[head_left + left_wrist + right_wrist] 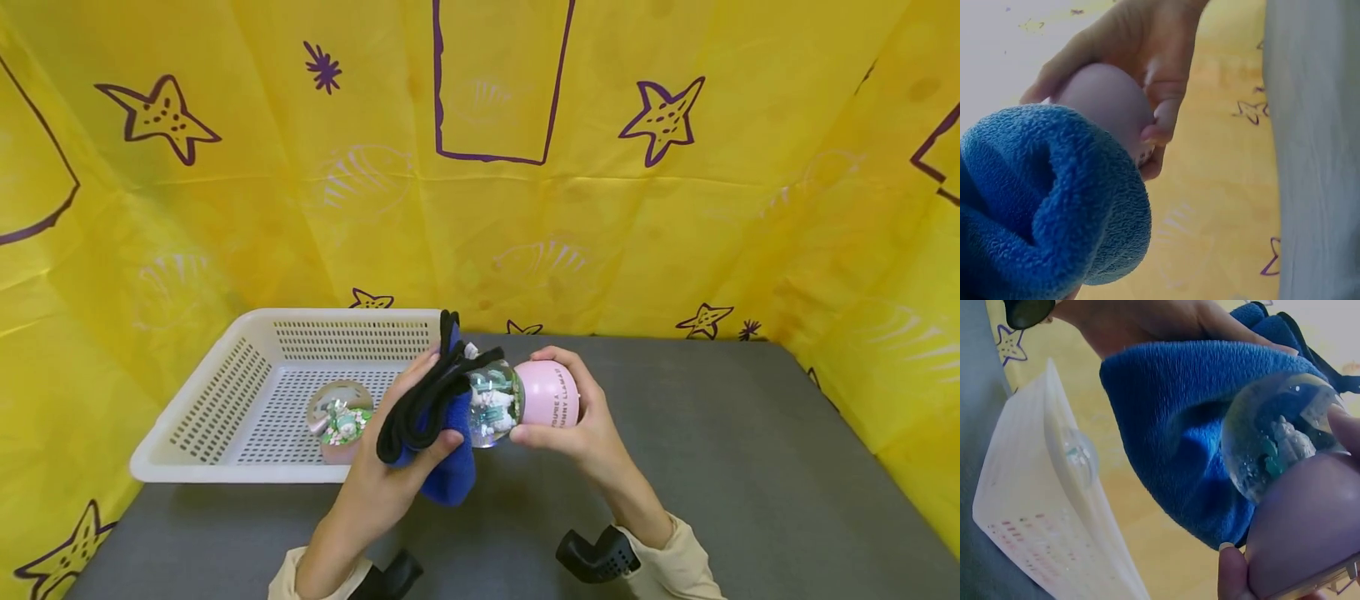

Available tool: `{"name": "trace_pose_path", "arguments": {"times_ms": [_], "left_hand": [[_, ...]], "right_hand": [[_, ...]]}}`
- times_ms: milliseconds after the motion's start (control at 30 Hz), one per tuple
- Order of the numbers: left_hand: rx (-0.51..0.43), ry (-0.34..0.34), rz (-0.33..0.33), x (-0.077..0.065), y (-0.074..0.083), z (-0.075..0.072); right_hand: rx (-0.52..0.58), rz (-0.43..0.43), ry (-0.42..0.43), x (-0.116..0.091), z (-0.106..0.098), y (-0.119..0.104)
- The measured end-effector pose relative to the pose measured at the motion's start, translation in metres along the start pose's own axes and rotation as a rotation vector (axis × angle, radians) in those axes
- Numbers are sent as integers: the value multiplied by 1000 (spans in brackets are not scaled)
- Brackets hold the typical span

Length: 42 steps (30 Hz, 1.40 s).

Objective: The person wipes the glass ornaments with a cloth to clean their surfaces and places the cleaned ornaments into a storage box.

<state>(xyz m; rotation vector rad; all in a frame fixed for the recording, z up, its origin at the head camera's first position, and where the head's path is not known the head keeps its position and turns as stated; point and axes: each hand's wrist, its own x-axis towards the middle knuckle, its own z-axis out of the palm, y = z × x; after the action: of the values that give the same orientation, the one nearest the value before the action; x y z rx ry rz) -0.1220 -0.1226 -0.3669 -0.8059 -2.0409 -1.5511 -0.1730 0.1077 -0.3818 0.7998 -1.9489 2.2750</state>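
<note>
A snow globe (495, 403) lies on its side in the air, its pink base (550, 393) with lettering turned to the right. My right hand (592, 433) grips that base between thumb and fingers. In my left hand (382, 467) is a folded blue cloth (452, 450) with black edging, held against the clear dome. In the right wrist view the cloth (1172, 431) cups one side of the dome (1272, 437), where a white figure shows inside. The left wrist view has the cloth (1060, 200) bunched in front of the pink base (1107, 103), hiding the dome.
A white perforated basket (240, 473) stands on the grey table (720, 467) at the left. Inside it sits a second snow globe (341, 421) with a pink base, partly behind my left hand. A yellow patterned sheet (480, 217) hangs behind and at the sides.
</note>
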Motion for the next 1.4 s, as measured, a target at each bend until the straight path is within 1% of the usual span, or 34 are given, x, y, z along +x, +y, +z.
{"name": "trace_pose_path", "arguments": {"times_ms": [67,133,233,300,367,433,467,533,600,700,800,867,900,933,1000,1100,1133,1200,1233,1300,1367,1400], "left_hand": [[-10,10,-27,0,0,0],[-19,17,-39,1,-1,-1],[-25,36,-66,2,-2,-3],[-19,50,-114,2,-2,-6],[-35,48,-195,2,1,-9],[-70,23,-274,3,3,-12],[-85,6,-301,3,4,-13],[-122,-32,-328,2,6,-15],[-115,-60,-301,1,7,-17],[-62,-87,-181,1,6,-17],[-40,-110,-52,2,4,-16],[-38,-133,11,2,3,-15],[-28,-146,28,1,2,-14],[-6,-152,43,1,1,-14],[93,-153,77,0,0,-11],[290,-137,93,-2,1,-7],[340,-131,91,-2,3,-6],[404,-117,88,-3,4,-4],[416,-113,84,-3,5,-4],[411,-103,96,-3,5,-4],[375,-99,107,-3,5,-5],[342,-105,94,-2,4,-6]], "right_hand": [[-30,-3,-8,0,-2,-1],[-63,-17,-21,0,-3,-2],[-94,-57,-55,-1,-4,-3],[-108,-94,-78,-1,-4,-4],[-114,-148,-114,-2,-3,-4],[-123,-209,-150,-2,-3,-4],[-133,-240,-165,-2,-2,-4],[-133,-278,-190,-3,-2,-4],[-137,-284,-196,-4,-1,-5],[-140,-240,-186,-6,0,-7],[-149,-184,-168,-6,0,-9],[-163,-153,-152,-6,0,-8],[-175,-143,-143,-6,0,-7],[-188,-134,-134,-6,1,-6],[-227,-120,-108,-5,2,-2],[-292,-154,-81,-5,4,3],[-311,-169,-75,-4,4,3],[-343,-221,-77,-4,5,4],[-355,-249,-86,-4,5,5],[-374,-312,-113,-3,4,5],[-400,-378,-148,-3,4,5],[-414,-407,-168,-3,4,5]]}}
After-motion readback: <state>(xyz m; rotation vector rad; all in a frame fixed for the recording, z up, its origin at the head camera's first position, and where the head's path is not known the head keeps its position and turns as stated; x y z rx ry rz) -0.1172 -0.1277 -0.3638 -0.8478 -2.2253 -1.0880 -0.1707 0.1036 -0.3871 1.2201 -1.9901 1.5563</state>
